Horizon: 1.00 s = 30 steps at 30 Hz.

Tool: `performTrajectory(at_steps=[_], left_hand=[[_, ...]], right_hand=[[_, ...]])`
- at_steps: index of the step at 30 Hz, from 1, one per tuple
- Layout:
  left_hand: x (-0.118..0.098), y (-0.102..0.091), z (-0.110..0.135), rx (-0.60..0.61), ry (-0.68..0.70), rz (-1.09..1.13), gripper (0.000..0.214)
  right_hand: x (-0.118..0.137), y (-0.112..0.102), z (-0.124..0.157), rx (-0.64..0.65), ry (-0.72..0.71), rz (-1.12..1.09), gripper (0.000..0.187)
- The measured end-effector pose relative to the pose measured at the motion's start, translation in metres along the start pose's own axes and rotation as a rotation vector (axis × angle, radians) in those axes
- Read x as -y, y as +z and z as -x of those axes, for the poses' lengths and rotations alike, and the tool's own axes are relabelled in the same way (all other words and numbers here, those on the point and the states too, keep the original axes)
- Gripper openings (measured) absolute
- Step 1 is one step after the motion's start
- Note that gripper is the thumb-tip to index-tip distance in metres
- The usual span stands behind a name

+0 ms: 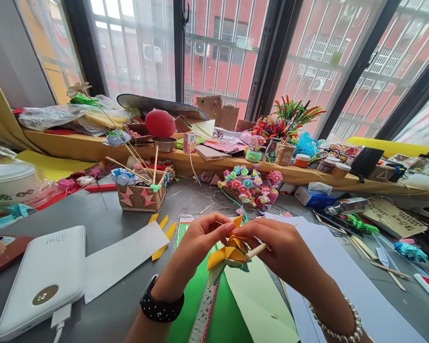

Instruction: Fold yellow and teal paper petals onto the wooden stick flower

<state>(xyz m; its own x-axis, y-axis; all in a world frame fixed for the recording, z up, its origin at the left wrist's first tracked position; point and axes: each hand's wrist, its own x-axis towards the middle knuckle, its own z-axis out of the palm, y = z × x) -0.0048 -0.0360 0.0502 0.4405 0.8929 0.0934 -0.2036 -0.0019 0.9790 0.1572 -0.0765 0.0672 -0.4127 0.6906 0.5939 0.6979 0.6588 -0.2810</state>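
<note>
Between my hands is a folded paper flower [232,253] with orange-yellow petals and pale green paper beneath. The thumb and fingers of my left hand [205,236] pinch its upper petal. My right hand [275,238] grips the same flower from the other side, and a thin wooden stick [256,251] is tucked in its fingers. Under the hands lie a green sheet [189,290], a pale green paper strip [260,300] and a patterned ruler [205,309]. Several folded yellow paper strips [168,238] rest left of my left hand.
A white power bank [45,276] with a cable and a white paper strip [125,259] lie at left. Behind stand a decorated cardboard box [141,195] and a bunch of small craft flowers [248,186]. White sheets [329,257] and loose sticks [389,274] lie at right.
</note>
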Motion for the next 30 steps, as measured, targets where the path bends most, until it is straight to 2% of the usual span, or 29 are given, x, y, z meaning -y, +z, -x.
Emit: performTrajectory(at_steps=[12, 22, 26, 30], left_hand=[[0.0072, -0.0008, -0.0038, -0.032, -0.035, 0.038, 0.019], [0.0071, -0.0023, -0.0036, -0.019, -0.010, 0.038, 0.019], [0.0054, -0.0030, -0.0038, -0.050, 0.000, 0.061, 0.020], [0.0020, -0.0029, -0.0024, -0.001, -0.033, 0.049, 0.018]], right_hand=[[0.0025, 0.0036, 0.0011, -0.085, -0.028, 0.081, 0.014], [0.0052, 0.0002, 0.0012, -0.057, -0.047, 0.093, 0.019], [0.0044, 0.0019, 0.0014, -0.097, -0.093, 0.093, 0.022], [0.0055, 0.0024, 0.0014, -0.150, -0.103, 0.076, 0.018]])
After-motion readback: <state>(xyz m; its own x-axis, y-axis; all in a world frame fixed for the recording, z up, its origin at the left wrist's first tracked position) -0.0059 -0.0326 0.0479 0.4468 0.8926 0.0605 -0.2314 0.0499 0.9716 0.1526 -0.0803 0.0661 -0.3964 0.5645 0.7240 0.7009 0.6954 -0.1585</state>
